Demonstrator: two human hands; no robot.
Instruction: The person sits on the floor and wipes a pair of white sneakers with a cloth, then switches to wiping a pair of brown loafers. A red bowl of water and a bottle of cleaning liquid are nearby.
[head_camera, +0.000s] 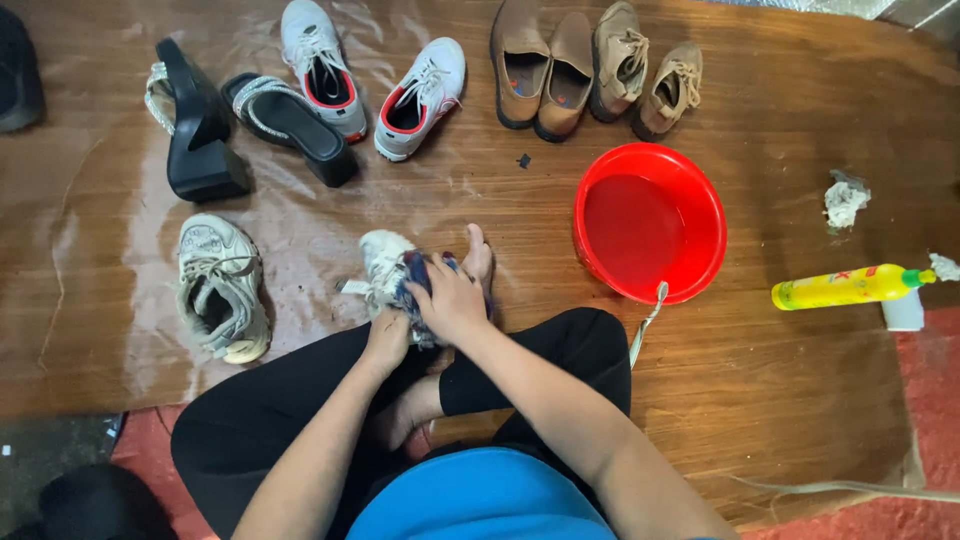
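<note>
Your right hand (452, 298) is closed over a dark blue cloth (415, 280), pressing it against the white sneaker (383, 258) that sits just beyond your crossed legs, near the middle of the floor. Your left hand (388, 338) is wrapped around the near end of that sneaker, fingers curled under it, though the cloth and your other hand hide most of the grip, so how tightly it holds is hard to judge. Your bare foot (478, 255) pokes out just right of the sneaker, touching the cloth or very close to it. To the left, well apart, lies the matching worn sneaker (220, 288) with its laces loose. Farther off on the left stand a pair of black heels (235, 115), one tipped up on its side. Beyond them, at the far edge, sit a pair of white trainers (370, 75) with red linings, then tan loafers (545, 68) and tan lace-ups (648, 68) side by side. A red basin (690, 205) holding water rests to the right of your foot, with a lace (648, 322) draped over its near rim. Farther right a yellow bottle (845, 287) with a green cap lies on its side, and a crumpled white rag (845, 200) sits just beyond it.
</note>
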